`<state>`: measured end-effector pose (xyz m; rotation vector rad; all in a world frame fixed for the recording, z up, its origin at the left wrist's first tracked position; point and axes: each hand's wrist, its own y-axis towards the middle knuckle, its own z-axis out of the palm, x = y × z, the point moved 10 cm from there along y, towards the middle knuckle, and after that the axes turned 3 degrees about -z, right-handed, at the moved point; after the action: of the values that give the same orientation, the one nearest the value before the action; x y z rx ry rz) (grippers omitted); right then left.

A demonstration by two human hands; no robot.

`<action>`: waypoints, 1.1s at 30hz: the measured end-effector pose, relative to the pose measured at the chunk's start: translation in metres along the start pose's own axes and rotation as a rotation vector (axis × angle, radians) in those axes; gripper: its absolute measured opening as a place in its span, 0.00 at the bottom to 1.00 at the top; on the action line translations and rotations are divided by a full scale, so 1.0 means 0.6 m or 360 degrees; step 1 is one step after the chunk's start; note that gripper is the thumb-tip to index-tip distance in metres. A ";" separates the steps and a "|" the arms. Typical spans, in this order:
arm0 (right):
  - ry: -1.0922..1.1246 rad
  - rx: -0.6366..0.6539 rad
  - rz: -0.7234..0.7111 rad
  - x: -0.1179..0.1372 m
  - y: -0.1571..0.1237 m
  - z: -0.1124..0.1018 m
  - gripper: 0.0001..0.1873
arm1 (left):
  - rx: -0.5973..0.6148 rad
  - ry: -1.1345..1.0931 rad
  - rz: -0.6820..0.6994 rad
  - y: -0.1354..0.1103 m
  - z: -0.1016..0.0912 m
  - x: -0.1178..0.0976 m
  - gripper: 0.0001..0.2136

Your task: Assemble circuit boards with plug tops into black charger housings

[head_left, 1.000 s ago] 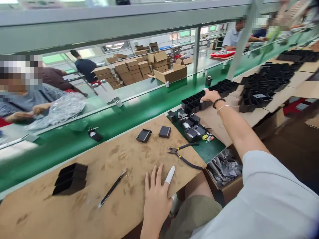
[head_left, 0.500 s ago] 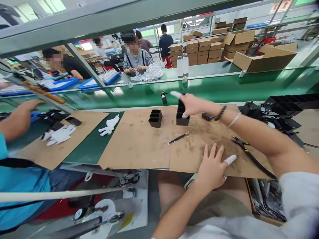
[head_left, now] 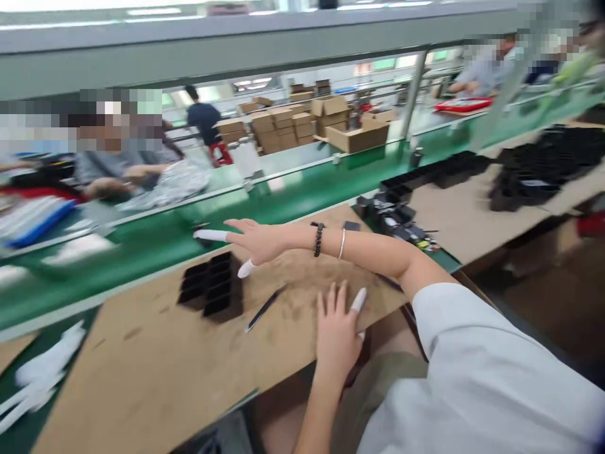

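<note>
My right hand point(head_left: 259, 243) reaches over the back edge of the cardboard, fingers stretched apart, with white finger cots on the index finger and thumb. It holds nothing. Just below it, a taller black compartment box point(head_left: 223, 289) stands against a shorter black compartment box point(head_left: 193, 284). Partly behind the index fingertip, a small black part point(head_left: 203, 232) lies on the green belt. My left hand point(head_left: 338, 328) rests flat and spread near the front edge of the cardboard, also with a finger cot. Between the hands and the boxes lies a pen-like tool point(head_left: 265, 309).
Brown cardboard point(head_left: 155, 359) covers the bench. White gloves point(head_left: 45, 375) lie at left. Black parts point(head_left: 394, 211) are heaped at right, with many black compartment boxes point(head_left: 543, 167) beyond. A dark handle point(head_left: 390, 282) shows under my right forearm. Co-workers sit across the green belt point(head_left: 283, 189).
My right hand has let go of the taller black box, which now stands against the shorter one, and has opened toward the belt. The view has swung right. My left hand stays flat.
</note>
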<state>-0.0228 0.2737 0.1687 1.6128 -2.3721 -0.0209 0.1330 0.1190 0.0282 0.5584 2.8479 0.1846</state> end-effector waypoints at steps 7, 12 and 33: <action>-0.0287 -0.0674 0.1527 -0.422 -0.460 -0.267 0.43 | -0.0178 0.0090 0.0057 -0.014 0.002 0.015 0.19; -0.0297 -0.0863 0.2312 -0.587 -0.808 -0.290 0.40 | -0.0300 0.0007 0.0093 -0.026 0.013 0.038 0.17; -0.0502 -0.0834 0.1736 -0.408 -0.588 -0.290 0.63 | 0.0159 -0.0017 -0.0047 0.002 0.007 -0.002 0.38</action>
<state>0.4226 0.3879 0.2257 -0.0028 -2.8100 -0.6377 0.1356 0.1198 0.0244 0.5343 2.8655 0.0345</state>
